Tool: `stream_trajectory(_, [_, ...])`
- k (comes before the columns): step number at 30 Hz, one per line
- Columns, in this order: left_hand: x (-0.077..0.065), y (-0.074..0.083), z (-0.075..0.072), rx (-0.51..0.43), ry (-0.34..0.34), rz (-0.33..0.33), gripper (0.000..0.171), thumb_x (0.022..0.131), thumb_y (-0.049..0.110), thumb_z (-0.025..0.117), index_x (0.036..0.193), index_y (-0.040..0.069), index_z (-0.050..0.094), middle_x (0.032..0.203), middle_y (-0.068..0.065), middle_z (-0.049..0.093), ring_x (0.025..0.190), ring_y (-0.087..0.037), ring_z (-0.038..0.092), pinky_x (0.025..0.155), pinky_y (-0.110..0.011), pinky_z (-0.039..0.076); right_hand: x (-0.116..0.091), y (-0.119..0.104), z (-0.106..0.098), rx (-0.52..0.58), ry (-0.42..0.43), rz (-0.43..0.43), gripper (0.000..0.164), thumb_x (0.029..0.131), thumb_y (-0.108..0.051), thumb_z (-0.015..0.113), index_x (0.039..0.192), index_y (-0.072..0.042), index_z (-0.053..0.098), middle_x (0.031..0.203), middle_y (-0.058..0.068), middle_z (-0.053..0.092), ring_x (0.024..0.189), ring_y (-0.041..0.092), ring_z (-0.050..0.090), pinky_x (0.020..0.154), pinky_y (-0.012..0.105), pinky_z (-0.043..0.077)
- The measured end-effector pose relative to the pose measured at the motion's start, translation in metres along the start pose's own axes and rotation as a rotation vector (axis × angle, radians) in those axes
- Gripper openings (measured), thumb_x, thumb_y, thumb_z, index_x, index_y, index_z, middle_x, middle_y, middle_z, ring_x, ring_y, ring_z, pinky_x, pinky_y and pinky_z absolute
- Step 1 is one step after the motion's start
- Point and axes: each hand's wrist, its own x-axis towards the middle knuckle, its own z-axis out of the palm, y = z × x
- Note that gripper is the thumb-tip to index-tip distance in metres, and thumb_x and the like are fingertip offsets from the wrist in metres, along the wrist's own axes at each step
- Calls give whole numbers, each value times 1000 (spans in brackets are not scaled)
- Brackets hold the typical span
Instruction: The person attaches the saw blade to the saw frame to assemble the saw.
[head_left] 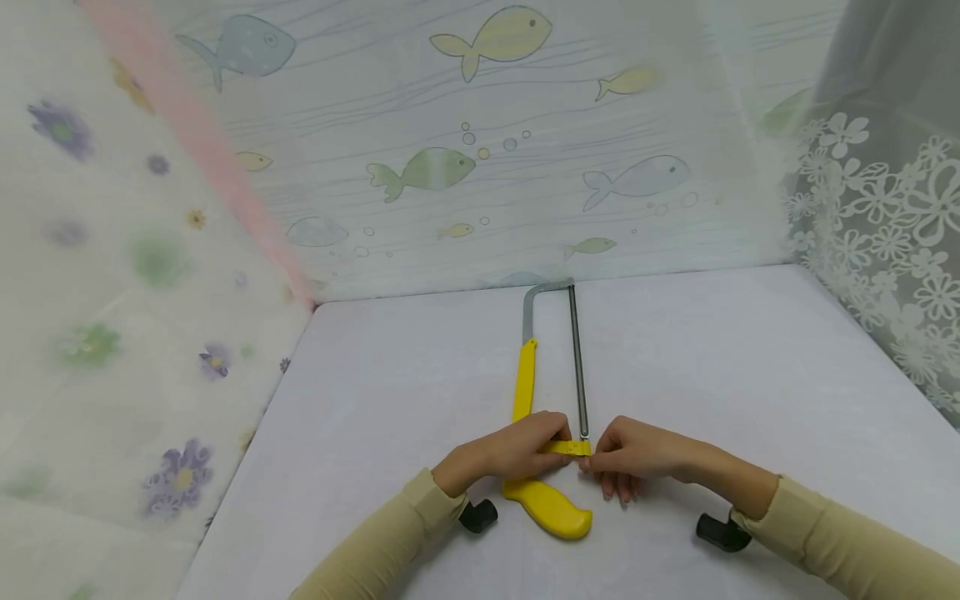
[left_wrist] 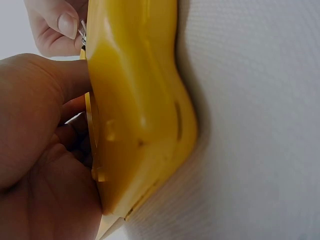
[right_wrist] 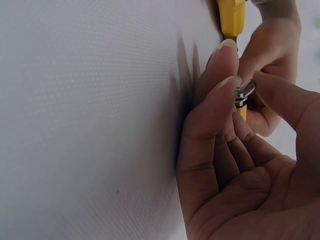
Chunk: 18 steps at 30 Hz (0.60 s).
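A hacksaw (head_left: 526, 379) with a yellow handle and grey metal frame lies on the white-covered table, its blade (head_left: 577, 362) to the right and its handle end toward me. My left hand (head_left: 521, 446) grips the yellow frame near the handle, fingers over the short arm below the blade. At the end of that arm, my right hand (head_left: 645, 450) pinches a small metal wing nut (right_wrist: 246, 91) between thumb and finger. In the left wrist view the yellow handle (left_wrist: 137, 80) fills the middle, and the left hand's fingers reach behind it.
The white tabletop (head_left: 390, 375) spreads around the saw. Fish-printed cloth (head_left: 450, 100) hangs behind, flowered cloth (head_left: 112, 333) on the left and a lace curtain (head_left: 892, 225) on the right. Black wrist-mounted devices sit by the left sleeve (head_left: 405, 517) and right sleeve (head_left: 825, 533).
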Motion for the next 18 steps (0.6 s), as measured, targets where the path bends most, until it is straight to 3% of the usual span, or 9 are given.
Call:
stream_trajectory(8, [1,1,0,-5,-2,-20,11,103,21,64,109,13,57,99,7,57,90,-7,49,81,-17,43,-2,1,-3,-2,-1,9,35,100,-27,67,78,-1,74,67,10,69,50,12,60,48,22,46])
stream_trajectory(18, [1,2,1,-1,-2,-31,12,103,22,64,110,13,58,99,7,57,89,-7,50,80,-17,44,-4,5,-8,-4,7,-19,19,97,-14,68,84,0,72,69,11,68,53,14,60,50,23,47])
